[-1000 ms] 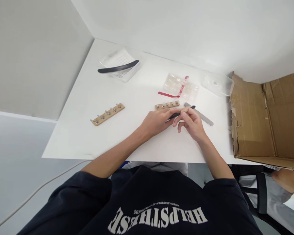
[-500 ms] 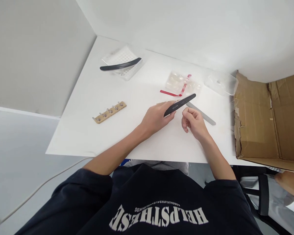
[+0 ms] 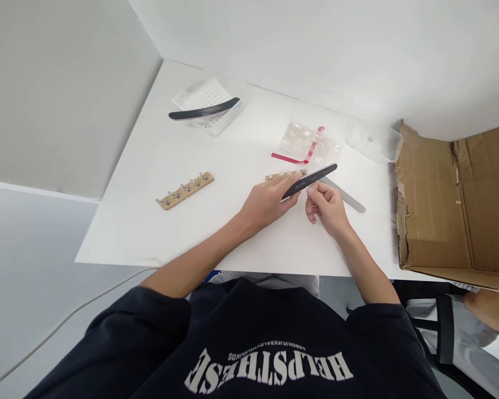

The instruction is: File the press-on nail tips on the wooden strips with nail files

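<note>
A black nail file point(image 3: 314, 180) is gripped in my left hand point(image 3: 270, 202), its far end pointing up and to the right. Just below the file, my right hand point(image 3: 328, 208) is closed in a pinch close to its edge. Whatever those fingertips hold is too small or hidden to make out. A straight grey file point(image 3: 349, 199) lies on the table behind my right hand. Partly covered by my left hand is a wooden strip with small metal clips point(image 3: 274, 176).
Another wooden strip with clips point(image 3: 186, 191) lies to the left. A curved black file point(image 3: 203, 111) rests on a clear box point(image 3: 222, 126). Farther back are a clear case with a red strip point(image 3: 297, 141) and a clear tray point(image 3: 376, 141). A cardboard box point(image 3: 436, 210) stands right.
My left hand and the black file have shifted slightly right, nearer my right fingertips. More of the wooden strip behind my left hand now shows.
</note>
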Motion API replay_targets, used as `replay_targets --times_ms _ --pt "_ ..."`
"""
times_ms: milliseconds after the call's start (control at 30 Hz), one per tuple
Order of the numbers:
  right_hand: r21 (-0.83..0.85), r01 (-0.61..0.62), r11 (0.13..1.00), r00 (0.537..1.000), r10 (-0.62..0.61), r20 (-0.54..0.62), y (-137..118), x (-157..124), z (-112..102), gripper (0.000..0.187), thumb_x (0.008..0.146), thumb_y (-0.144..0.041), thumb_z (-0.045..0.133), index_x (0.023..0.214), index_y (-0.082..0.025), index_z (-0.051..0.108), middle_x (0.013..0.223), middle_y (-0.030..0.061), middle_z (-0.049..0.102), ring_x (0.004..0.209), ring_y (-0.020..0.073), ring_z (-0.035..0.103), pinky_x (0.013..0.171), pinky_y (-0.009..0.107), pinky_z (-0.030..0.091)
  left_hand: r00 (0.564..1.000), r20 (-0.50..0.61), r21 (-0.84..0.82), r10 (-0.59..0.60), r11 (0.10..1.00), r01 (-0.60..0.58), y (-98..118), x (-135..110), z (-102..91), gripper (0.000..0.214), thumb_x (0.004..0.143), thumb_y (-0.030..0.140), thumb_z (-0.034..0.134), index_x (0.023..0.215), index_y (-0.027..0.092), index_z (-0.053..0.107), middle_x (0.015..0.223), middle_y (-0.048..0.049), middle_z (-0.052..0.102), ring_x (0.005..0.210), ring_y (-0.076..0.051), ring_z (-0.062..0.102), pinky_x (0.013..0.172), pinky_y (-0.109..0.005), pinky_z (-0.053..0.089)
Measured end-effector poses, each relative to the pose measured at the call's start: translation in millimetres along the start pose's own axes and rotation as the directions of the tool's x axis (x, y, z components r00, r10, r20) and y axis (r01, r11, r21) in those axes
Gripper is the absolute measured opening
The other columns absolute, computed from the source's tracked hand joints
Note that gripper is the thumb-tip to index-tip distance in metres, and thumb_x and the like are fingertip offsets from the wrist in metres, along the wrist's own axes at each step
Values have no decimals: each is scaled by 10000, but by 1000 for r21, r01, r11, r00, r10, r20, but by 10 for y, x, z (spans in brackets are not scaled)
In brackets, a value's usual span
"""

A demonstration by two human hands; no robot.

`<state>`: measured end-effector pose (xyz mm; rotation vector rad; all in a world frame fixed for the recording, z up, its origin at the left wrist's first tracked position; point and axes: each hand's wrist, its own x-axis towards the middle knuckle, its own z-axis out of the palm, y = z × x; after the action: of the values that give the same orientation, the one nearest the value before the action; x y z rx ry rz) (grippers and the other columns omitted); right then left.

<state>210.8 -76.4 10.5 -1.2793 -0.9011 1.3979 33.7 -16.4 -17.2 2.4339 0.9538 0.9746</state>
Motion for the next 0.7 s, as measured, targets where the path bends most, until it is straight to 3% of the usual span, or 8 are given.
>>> replay_targets --times_ms 400,500,633,700 --pt "-27 128 991 983 -130 -132 116 -11 54 454 862 -628 787 758 -229 596 532 -60 639 384 91 538 361 210 474 1000 25 8 -7 1000 6 4 -6 -11 357 996 180 611 1347 204 669 1110 -57 809 975 -194 761 715 -266 549" --pt "-70 123 990 987 -130 -98 128 -11 51 466 862 -648 779 763 -232 590 541 -55 646 393 98 550 371 222 494 1000 25 -3 -1 1000 1 4 -9 -10 343 1003 184 613 1340 206 674 1092 -56 808 959 -189 760 715 -265 549" --pt "-61 164 984 966 -173 -191 126 -4 47 474 869 -654 766 759 -238 568 528 -62 636 385 95 545 361 213 479 1000 23 -37 -6 999 6 -4 -16 -1 351 1003 180 616 1348 212 671 1110 -55 803 978 -187 758 754 -271 561" --pt "-65 159 985 975 -167 -145 128 -4 50 472 859 -653 778 765 -233 584 529 -58 645 380 100 549 361 223 490 1000 27 -43 0 999 1 -11 -18 4 355 1002 190 624 1354 214 671 1111 -54 803 954 -184 757 753 -272 562"
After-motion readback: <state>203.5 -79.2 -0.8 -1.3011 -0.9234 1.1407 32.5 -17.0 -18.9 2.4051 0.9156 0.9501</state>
